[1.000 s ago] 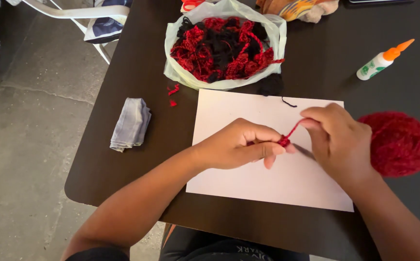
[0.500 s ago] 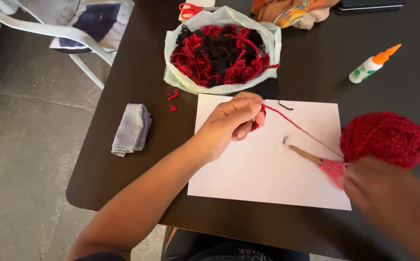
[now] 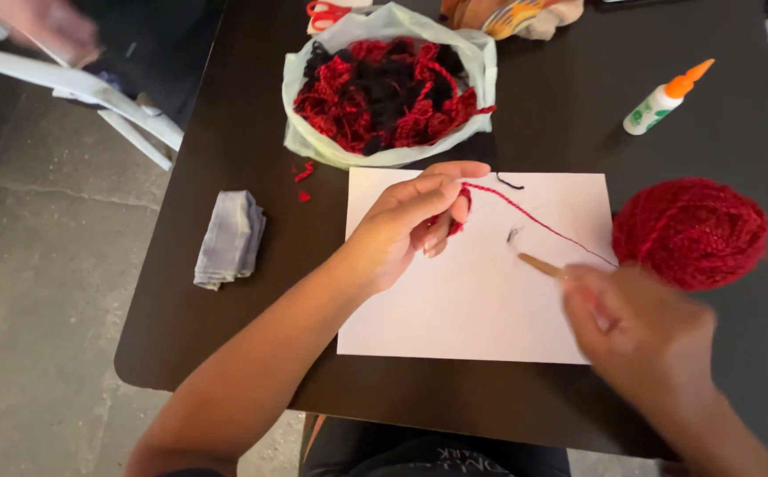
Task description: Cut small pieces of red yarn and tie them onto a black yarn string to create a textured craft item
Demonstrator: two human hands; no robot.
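Below both hands lies a dark table (image 3: pixel 225 353), bearing a white sheet (image 3: pixel 481 309) directly under them. Beyond the left hand sits a bag (image 3: pixel 481 79) holding red and black crochet pieces. Just right of the right hand rests a red yarn ball (image 3: pixel 691 231). Well left of the left hand lies a folded grey cloth (image 3: pixel 230 238). Far beyond the right hand lies a glue bottle (image 3: pixel 664 99) with an orange cap. Left hand (image 3: pixel 406 230): fingers curled, pinching a small red crochet piece (image 3: pixel 456 212). A red strand (image 3: pixel 538 221) runs from that piece toward the ball. Right hand (image 3: pixel 640 331): blurred, closed around a slim hook (image 3: pixel 541 266) whose tip points toward the left hand. Two red scraps (image 3: pixel 302 183) lie between cloth and sheet.
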